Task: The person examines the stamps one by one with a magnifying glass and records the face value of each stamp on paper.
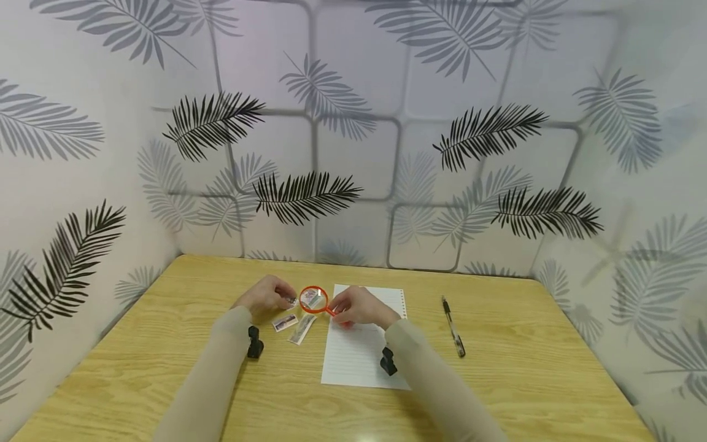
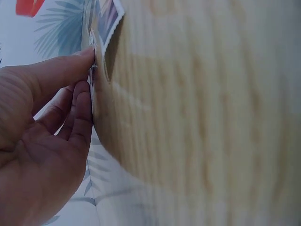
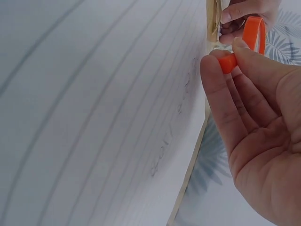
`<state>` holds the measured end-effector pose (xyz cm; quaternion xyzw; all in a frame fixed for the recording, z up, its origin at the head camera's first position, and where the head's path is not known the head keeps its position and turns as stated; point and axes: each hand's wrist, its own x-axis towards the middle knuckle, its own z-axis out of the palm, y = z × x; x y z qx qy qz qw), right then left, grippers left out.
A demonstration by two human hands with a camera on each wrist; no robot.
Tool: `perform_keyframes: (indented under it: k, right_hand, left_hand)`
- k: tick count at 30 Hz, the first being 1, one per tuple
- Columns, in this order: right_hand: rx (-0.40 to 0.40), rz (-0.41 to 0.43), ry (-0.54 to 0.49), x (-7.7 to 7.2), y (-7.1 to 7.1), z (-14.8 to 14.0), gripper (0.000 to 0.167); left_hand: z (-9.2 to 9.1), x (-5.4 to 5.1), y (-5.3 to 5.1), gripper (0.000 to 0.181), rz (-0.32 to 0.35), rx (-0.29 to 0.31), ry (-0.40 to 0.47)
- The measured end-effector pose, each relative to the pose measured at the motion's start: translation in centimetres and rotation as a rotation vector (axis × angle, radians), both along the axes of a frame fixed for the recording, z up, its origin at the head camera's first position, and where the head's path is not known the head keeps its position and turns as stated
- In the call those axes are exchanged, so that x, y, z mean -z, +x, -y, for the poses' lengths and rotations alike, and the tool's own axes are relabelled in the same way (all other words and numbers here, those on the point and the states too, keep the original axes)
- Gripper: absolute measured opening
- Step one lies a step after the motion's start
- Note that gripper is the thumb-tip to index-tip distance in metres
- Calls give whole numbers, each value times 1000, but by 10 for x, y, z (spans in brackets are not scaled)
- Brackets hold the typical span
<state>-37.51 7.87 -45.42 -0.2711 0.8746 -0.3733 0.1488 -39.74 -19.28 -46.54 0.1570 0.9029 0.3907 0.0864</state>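
Observation:
My right hand [image 1: 361, 306] pinches the handle of a red-orange magnifying glass [image 1: 329, 310] between thumb and fingers. In the right wrist view its ring [image 3: 254, 33] points toward the other hand. The lens hangs over a postage stamp [image 1: 312, 299], which shows through it. My left hand [image 1: 266, 294] pinches a small patterned stamp [image 1: 291, 301] at the lens's left; the fingers hide part of it. Two more stamps lie nearer me, a purplish one [image 1: 285, 322] and a longer pale one [image 1: 302, 328]. A toothed-edged stamp [image 2: 109, 21] shows beyond the left fingertips.
A lined sheet of paper [image 1: 359, 362] with some handwriting lies under the right hand. To its right a black-capped clear pen [image 1: 453, 326] lies on the wooden table [image 1: 513, 368]. A leaf-patterned wall [image 1: 353, 159] rises behind and at both sides.

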Motion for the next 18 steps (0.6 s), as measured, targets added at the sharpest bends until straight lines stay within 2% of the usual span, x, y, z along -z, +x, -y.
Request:
perform_keyframes:
  k: [11,18]
  right_hand:
    - [11,15,-22,-6,5,14,23]
    - [-10,9,-29,-5,8,19,21]
  left_hand:
    - [-1,-1,1,25,5,-16,22]
    - [-1,0,2,26,-19,10,-13]
